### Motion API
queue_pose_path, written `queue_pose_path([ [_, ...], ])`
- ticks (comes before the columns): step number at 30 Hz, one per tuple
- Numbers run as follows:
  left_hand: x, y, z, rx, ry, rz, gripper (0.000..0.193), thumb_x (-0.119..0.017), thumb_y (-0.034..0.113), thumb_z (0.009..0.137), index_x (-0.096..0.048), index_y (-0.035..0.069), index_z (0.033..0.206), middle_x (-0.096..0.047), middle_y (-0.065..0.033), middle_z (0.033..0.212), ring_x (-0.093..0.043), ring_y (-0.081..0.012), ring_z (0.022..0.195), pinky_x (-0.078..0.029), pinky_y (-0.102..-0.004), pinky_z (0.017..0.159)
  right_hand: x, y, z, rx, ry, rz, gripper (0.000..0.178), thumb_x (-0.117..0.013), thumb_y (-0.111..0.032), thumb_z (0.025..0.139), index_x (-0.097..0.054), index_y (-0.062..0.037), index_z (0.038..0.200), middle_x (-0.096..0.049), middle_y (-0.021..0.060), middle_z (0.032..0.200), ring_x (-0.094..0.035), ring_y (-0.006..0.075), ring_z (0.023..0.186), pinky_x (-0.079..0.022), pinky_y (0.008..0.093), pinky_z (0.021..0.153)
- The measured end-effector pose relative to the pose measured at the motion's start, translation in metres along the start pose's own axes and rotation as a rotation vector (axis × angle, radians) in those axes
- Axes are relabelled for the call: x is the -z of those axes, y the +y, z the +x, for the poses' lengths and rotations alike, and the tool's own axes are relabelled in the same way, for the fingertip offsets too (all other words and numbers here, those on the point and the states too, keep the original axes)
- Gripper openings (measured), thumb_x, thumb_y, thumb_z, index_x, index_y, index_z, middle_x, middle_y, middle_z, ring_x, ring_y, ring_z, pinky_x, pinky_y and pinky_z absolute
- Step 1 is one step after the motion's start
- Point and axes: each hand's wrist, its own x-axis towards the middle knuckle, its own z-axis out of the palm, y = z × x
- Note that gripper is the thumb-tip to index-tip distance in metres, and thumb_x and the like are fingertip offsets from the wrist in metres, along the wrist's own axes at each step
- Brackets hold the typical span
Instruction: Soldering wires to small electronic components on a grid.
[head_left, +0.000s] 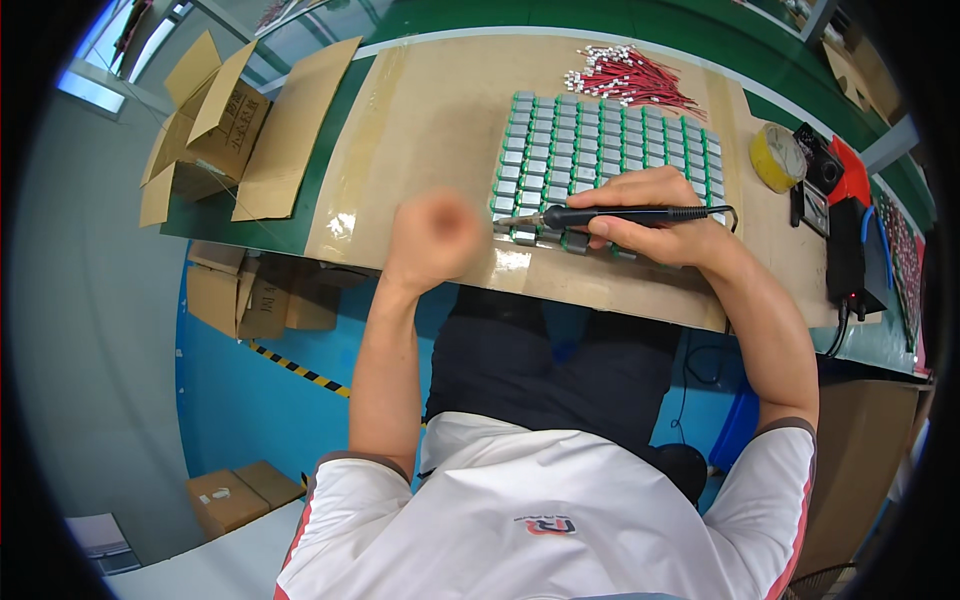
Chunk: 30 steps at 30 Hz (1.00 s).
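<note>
My right hand (655,220) is closed around the black handle of a soldering iron (630,214). The iron points left, its metal tip at the near left corner of a block of grey, green-edged small modules (570,150) set in rows. Several modules lie partly under my right hand. Just left of that corner, my left hand (436,240) is raised over the near part of the table; motion smears its fingers, so their grip and anything in them cannot be made out. Behind the modules lies a pile of red wires with white connectors (635,78).
Brown cardboard (400,110) covers the green table. To the right are a yellow tape roll (777,158) and a black box (857,260) with cables. An open carton (215,130) stands at the left; further cartons (240,300) sit below the table's left end.
</note>
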Motion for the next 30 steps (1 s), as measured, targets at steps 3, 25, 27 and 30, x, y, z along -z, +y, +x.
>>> queue_pose_path([
  [3,0.000,-0.002,0.000,-0.013,0.008,0.025,0.012,-0.069,-0.002,0.086,-0.060,-0.002,0.077,-0.058,-0.0001,0.060,-0.048,-0.0016,0.046,-0.032,-0.0202,0.039,0.000,0.001,0.001,0.011,0.007,-0.012,0.025,-0.071,-0.005,0.089,-0.073,-0.0001,0.113,-0.073,0.0110,0.079,-0.070,0.0150,0.067,-0.053,0.0270,0.062],
  [25,-0.037,0.016,-0.043,-0.501,0.328,0.349,0.006,-0.061,-0.002,0.093,-0.056,-0.003,0.092,-0.075,-0.0167,0.094,-0.047,0.0000,0.047,-0.033,-0.0192,0.040,0.008,-0.002,0.001,0.138,0.247,-0.239,0.028,-0.069,-0.008,0.090,-0.071,0.0010,0.116,-0.074,0.0098,0.079,-0.070,0.0153,0.068,-0.052,0.0279,0.063],
  [27,-0.046,0.019,-0.044,-0.556,0.294,0.375,0.008,-0.062,-0.005,0.090,-0.055,-0.003,0.091,-0.074,-0.0216,0.104,-0.046,-0.0008,0.045,-0.033,-0.0207,0.040,0.008,0.000,-0.001,0.127,0.283,-0.234,0.028,-0.069,-0.008,0.090,-0.071,0.0012,0.116,-0.074,0.0091,0.078,-0.070,0.0152,0.069,-0.052,0.0281,0.063],
  [30,-0.053,0.027,-0.045,-0.550,0.196,0.447,0.013,-0.063,-0.005,0.088,-0.051,0.000,0.087,-0.070,-0.0242,0.117,-0.051,-0.0086,0.043,-0.036,-0.0231,0.041,0.010,0.001,-0.001,0.103,0.322,-0.245,0.027,-0.069,-0.009,0.090,-0.071,0.0011,0.115,-0.073,0.0082,0.076,-0.070,0.0153,0.070,-0.051,0.0281,0.063],
])
